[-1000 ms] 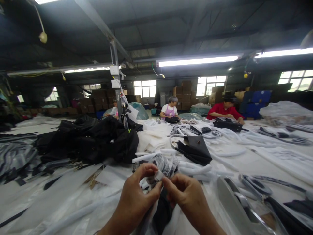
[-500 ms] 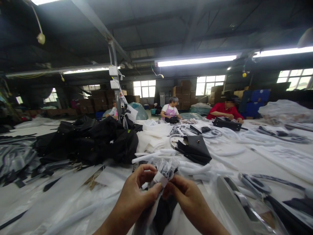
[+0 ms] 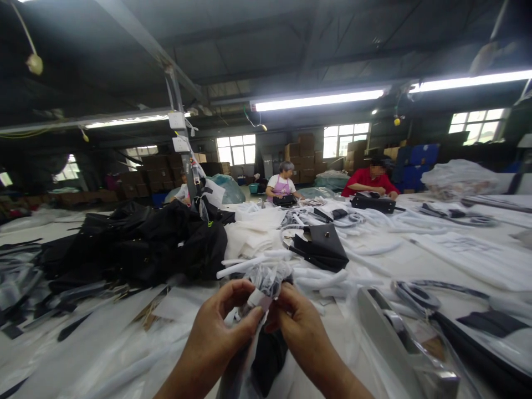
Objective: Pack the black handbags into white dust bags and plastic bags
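Note:
A bundle in crinkled clear plastic (image 3: 271,277) stands upright between my hands, with a small white band or tape piece (image 3: 256,299) across it. My left hand (image 3: 226,327) curls around the left side, thumb and forefinger pinching at the white piece. My right hand (image 3: 297,321) grips the right side with bent fingers, its fingertips partly hidden behind the plastic. Below them hangs something black (image 3: 268,354) inside the wrap. Just beyond lies a black handbag (image 3: 322,246) with its flap up. To the right sits a grey tape dispenser (image 3: 374,321).
Black bags are heaped (image 3: 137,238) on the left. White foam tubes (image 3: 257,260) and sheets spread across the table (image 3: 394,260). A plastic-wrapped black bag (image 3: 477,343) lies front right. Opposite, a person in red (image 3: 369,180) and one in a pink apron (image 3: 285,185) handle black bags.
The view has swung slightly right, so the surroundings sit further left. Both hands stay on the bundle, and the white piece is turned a little between the fingers.

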A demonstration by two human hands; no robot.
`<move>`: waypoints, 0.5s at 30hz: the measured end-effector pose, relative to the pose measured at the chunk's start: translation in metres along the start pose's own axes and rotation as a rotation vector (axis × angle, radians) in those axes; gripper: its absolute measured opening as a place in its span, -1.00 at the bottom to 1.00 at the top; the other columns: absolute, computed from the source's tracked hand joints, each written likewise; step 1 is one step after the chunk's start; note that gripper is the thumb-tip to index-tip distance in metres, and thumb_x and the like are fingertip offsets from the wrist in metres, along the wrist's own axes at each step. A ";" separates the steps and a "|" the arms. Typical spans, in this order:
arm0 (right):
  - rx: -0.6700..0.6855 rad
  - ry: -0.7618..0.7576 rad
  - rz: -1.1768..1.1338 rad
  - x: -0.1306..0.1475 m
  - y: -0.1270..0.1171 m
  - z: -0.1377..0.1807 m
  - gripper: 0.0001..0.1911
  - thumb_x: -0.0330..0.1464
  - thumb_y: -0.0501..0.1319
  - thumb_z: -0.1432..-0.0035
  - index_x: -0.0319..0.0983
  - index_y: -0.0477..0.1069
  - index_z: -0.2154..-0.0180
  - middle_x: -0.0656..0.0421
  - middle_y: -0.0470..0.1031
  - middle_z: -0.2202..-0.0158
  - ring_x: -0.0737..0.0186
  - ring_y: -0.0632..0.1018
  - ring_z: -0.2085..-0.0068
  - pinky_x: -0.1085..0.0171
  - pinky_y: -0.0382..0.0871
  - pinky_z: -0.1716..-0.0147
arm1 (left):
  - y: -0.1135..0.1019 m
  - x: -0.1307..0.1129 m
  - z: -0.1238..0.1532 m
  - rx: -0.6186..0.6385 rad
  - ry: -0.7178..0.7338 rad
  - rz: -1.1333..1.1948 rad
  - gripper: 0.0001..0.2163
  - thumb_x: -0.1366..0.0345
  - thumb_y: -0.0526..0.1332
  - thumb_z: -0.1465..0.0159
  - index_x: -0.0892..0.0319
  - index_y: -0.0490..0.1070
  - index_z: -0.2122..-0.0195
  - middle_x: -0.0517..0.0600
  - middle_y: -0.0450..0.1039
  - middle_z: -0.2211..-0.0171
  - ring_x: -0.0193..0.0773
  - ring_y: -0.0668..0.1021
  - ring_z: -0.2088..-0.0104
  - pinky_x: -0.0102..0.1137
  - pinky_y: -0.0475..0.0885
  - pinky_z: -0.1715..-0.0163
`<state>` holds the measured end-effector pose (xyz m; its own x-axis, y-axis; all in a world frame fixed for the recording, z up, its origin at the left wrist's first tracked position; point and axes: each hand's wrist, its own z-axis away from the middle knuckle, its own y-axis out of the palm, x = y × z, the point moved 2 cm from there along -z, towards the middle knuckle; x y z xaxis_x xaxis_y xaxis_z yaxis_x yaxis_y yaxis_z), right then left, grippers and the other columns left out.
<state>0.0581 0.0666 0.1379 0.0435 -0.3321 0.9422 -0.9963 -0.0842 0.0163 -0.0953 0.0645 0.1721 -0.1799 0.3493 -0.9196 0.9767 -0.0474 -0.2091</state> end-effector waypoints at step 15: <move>-0.040 0.179 0.375 -0.024 -0.034 -0.003 -0.74 -0.19 0.33 0.08 -0.18 0.63 0.35 0.05 0.67 0.32 -0.24 0.62 0.18 0.03 0.52 0.23 | 0.011 0.001 0.008 0.023 0.024 0.078 -0.72 0.35 0.40 -0.07 0.18 0.51 0.16 0.01 0.57 0.22 -0.19 0.58 0.20 -0.39 0.46 0.14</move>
<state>0.0904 0.0806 0.1156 -0.3327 -0.1636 0.9287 -0.9430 0.0495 -0.3291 -0.0861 0.0566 0.1664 -0.1005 0.3658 -0.9253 0.9847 -0.0965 -0.1451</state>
